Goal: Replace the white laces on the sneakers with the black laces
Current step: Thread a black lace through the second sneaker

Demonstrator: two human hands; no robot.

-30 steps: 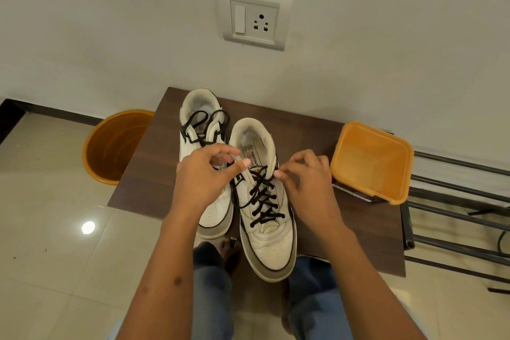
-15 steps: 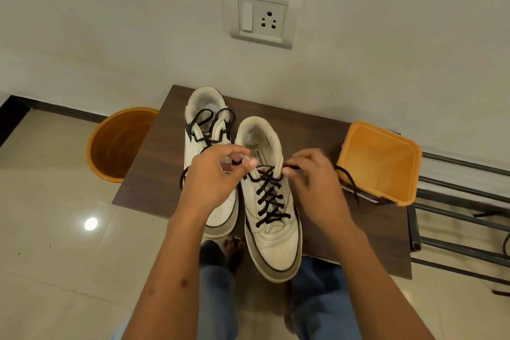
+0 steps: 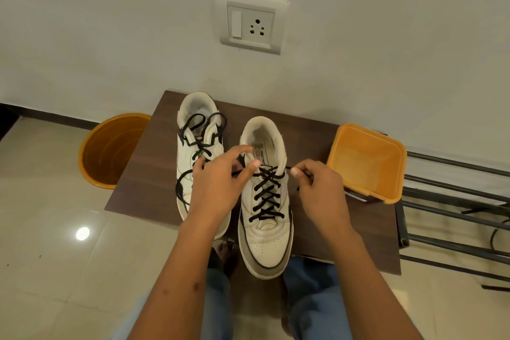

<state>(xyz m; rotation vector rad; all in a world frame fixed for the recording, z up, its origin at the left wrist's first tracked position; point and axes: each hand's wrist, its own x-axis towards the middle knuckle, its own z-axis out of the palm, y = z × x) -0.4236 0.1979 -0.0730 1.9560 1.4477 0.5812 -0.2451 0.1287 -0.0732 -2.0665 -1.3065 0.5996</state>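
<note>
Two sneakers stand side by side on the dark wooden table [image 3: 143, 188], toes toward me, and both already carry black lace; no white lace shows anywhere in view. On the right sneaker [image 3: 266, 218] the black lace [image 3: 266, 197] is crossed through every eyelet row up to the tongue, so I judge the threading finished here and the step in hand to be drawing the two free ends snug at the top. My left hand [image 3: 220, 182] has its fingers curled, with thumb and forefinger pinching the left end of the lace just beside the top eyelet. My right hand [image 3: 317, 188] is likewise curled and pinches the right end, which runs out sideways from the top eyelet to my fingertips. The next move, as I judge it, calls for even tension on both ends, then a knot or bow. The left sneaker [image 3: 200, 152], just beside the right one and partly behind my left hand, has its black lace lying in loose loops over the tongue and side. An orange square tub [image 3: 367, 190] sits on the table's right part, and an orange round bucket [image 3: 110, 152] stands on the floor at the left.
</note>
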